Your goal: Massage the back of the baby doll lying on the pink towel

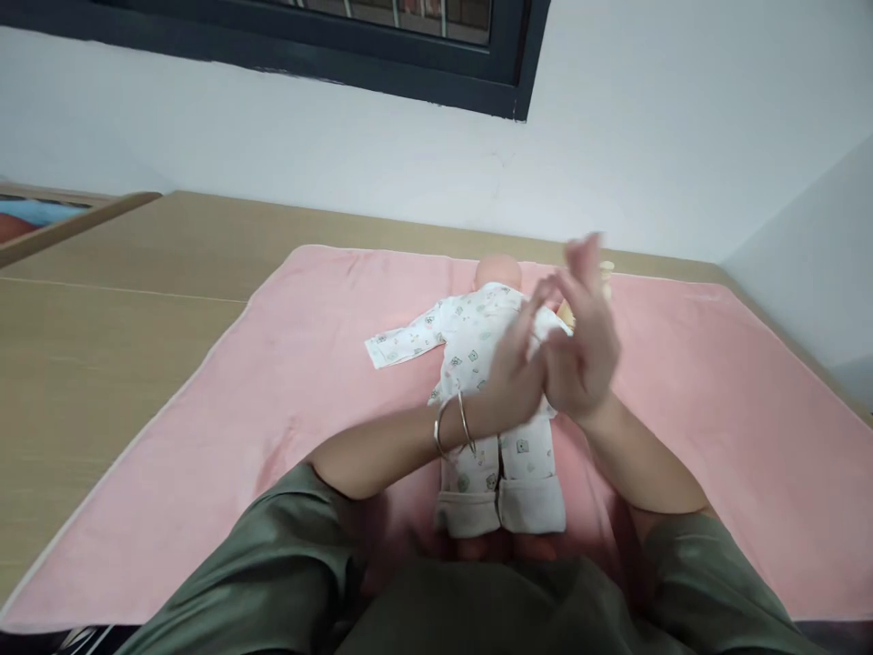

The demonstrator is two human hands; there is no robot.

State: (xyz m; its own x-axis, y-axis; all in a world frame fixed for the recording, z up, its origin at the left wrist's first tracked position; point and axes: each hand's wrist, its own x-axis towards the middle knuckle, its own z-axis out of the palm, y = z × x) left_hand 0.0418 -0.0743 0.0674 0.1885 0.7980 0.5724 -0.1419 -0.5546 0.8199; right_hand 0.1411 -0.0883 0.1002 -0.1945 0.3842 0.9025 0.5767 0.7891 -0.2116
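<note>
A baby doll (497,270) lies on a pink blanket (327,309), its head toward the wall. It wears a white printed top (470,327) and white printed trousers (525,455) with turned-up cuffs. One sleeve is stretched out to the left. My left hand (515,373), with thin bangles at the wrist, meets my right hand (583,337) above the doll's torso. Both are somewhat blurred, with fingers extended and no object visible in them. My right hand points upward and partly hides the doll's other arm. A pale yellowish thing (566,315) shows behind it, too covered to name.
The blanket is spread on a wooden table (136,300) against a white wall (409,164). A dark window frame (505,95) is set in the wall above. At the far left, a wooden-edged compartment holds something blue (45,212).
</note>
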